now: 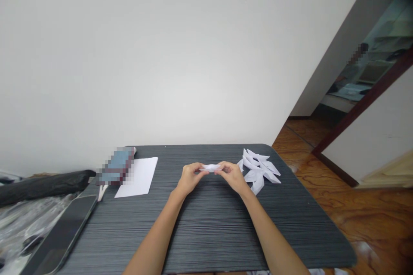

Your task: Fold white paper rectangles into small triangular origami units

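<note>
A small folded white paper [211, 167] is held level just above the dark table, stretched between both hands. My left hand [191, 177] pinches its left end between thumb and fingers. At the other end, my right hand [232, 175] grips the paper in the same way. Close to the right of my right hand lies a loose pile of folded white paper pieces [258, 167] with pointed ends. My fingers cover both ends of the held paper, so its full shape is hidden.
The dark striped table [213, 232] stands against a white wall. On its left are flat white sheets [142, 176], a blurred blue-and-red item [118, 166] and a phone-like black device [64, 232] at the edge. Clear plastic wrapping [29, 219] lies beyond. A person [348, 68] appears through the doorway.
</note>
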`<state>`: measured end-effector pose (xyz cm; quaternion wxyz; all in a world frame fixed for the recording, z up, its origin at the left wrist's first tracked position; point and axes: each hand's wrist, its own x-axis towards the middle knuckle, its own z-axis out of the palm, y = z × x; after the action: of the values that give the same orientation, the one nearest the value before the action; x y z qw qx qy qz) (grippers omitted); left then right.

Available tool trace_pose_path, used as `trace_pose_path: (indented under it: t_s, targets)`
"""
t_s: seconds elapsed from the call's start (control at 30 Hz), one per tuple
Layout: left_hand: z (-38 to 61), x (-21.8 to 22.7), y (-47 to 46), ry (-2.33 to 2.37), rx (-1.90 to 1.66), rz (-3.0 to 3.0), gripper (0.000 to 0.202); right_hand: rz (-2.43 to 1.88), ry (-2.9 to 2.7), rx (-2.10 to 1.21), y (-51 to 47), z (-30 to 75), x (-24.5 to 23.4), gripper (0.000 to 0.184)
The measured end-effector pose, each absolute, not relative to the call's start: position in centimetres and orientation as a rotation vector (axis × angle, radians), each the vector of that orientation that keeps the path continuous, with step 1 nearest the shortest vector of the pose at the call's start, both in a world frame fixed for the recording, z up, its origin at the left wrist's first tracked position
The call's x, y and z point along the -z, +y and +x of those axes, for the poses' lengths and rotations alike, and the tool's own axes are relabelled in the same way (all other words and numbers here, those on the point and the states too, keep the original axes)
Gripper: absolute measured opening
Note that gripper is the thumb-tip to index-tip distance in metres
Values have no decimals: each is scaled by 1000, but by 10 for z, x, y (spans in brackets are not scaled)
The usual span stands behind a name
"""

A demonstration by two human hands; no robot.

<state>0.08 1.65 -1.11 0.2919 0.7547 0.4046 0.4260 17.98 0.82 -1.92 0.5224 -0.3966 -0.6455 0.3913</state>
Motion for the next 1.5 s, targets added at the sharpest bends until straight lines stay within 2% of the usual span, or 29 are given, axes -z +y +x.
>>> trace_pose_path:
  t_s: [0.2,0.37,0.5,0.67,0.73,0.87,1.0,1.3,1.5]
  targets:
    - [-6,12,16,1020,-1003,2304,20,-1046,-1930,-629,3,186,13,13]
    - [-6,15,19,1025,-1065,2246,16,-1021,-1883,-556,2,185,14,12]
    - [-1,14,19,1030,-1182,2004,17,-1015,-1741,-649,5,181,17,16]
    - [5,11,18,875,-1137,1592,47,-965,-1562,-843,7,177,16,14]
    - [6,10,19,855,-1032,1497,39,-933,-1509,-893,7,176,15,15]
    - [6,10,21,870,-994,1433,32,-933,-1417,-1057,10,176,17,30]
    - [6,12,21,910,-1030,1437,30,-1033,-1434,-1149,13,178,23,19]
    - [5,9,19,902,-944,1523,26,-1098,-1458,-1004,12,174,28,23]
    - [5,7,16,856,-870,1623,35,-956,-1439,-1194,8,164,28,22]
